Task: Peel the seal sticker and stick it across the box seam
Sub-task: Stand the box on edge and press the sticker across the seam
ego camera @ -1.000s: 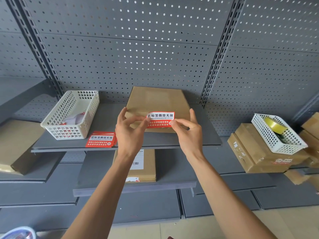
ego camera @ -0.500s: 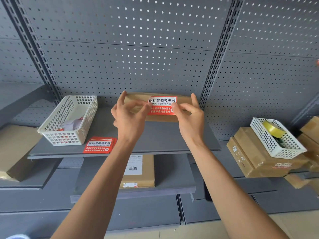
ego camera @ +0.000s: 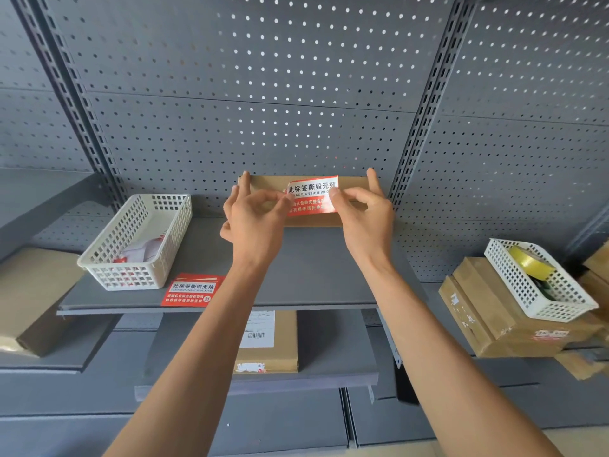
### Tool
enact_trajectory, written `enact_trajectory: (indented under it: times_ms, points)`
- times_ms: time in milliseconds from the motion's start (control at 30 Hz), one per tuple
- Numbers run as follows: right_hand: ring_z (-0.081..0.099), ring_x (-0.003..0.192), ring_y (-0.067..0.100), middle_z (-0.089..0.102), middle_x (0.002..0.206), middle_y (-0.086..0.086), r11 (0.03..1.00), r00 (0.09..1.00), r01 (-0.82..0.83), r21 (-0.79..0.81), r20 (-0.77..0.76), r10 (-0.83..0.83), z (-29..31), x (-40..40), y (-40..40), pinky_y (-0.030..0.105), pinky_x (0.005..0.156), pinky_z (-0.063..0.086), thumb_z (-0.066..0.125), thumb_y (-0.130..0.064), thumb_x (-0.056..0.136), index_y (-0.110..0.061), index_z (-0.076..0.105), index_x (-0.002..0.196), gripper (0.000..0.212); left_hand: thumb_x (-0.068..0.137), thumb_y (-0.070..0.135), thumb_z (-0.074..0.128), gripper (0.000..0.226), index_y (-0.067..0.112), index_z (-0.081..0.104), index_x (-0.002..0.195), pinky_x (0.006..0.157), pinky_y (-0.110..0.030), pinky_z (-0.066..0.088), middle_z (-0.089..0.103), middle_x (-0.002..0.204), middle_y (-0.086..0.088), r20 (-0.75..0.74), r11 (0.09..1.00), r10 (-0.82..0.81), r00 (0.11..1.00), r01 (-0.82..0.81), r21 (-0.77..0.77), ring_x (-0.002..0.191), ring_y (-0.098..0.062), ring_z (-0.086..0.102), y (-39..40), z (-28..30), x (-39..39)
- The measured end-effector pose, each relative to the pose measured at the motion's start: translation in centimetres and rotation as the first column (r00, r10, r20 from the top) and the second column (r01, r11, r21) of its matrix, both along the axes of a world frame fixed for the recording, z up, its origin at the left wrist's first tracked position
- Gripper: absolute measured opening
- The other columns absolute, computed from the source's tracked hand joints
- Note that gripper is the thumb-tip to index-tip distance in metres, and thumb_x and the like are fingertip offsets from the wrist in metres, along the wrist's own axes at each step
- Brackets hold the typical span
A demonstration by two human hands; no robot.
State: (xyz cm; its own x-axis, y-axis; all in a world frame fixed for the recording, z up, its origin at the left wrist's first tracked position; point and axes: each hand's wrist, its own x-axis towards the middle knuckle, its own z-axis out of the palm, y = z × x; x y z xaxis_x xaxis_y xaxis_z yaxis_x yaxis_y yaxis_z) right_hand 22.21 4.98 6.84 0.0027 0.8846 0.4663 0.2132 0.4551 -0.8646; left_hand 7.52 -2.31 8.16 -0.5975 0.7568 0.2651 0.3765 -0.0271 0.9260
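Sticker (ego camera: 312, 195) front and centre, red and white, held up against the front of the brown box (ego camera: 350, 184) that sits at the back of the grey shelf (ego camera: 309, 275). Sweeping from the left: a white basket (ego camera: 138, 242) with crumpled scraps of paper in it, and just beside it a stack of spare stickers (ego camera: 192, 290) near the shelf's front edge. Now the left hand (ego camera: 253, 225), thumb and forefinger pinching the sticker's left edge, the other fingers fanned up over the box. Across the label, the right hand (ego camera: 365, 222) mirrors it, pinching the right edge, one finger raised past the box's top corner. Whether any part of the sticker is touching the cardboard is hard to tell.

This looks like a featherweight, floppy film, already curling a touch at the top, and if the backing is off, the glue side will likely grab whatever it meets first. Holding it by the outer edges, taut between both pinches, seems the sound choice. The box looks light and stiff enough to press against, though it may slide back. Far right, another basket (ego camera: 540, 282) holds a tape roll (ego camera: 530, 262).
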Motion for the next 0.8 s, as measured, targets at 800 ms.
enact_trajectory:
  times_ms: [800]
  points:
    - [0.014, 0.154, 0.018, 0.036, 0.161, -0.01, 0.992, 0.983, 0.122, -0.028, 0.139, -0.117, -1.6, -0.7, 0.8, 0.041, 0.118, 0.019, 0.072, -0.035, 0.088, -0.019, 0.072, 0.069, 0.024, 0.085, 0.041, 0.071, 0.015, 0.029, 0.075, 0.077, 0.106, -0.039, 0.016, 0.035, 0.156, 0.022, -0.071, 0.989, 0.133, 0.989, -0.128, 0.072, 0.14, -0.007, 0.024, 1.8, -1.6, 0.4]
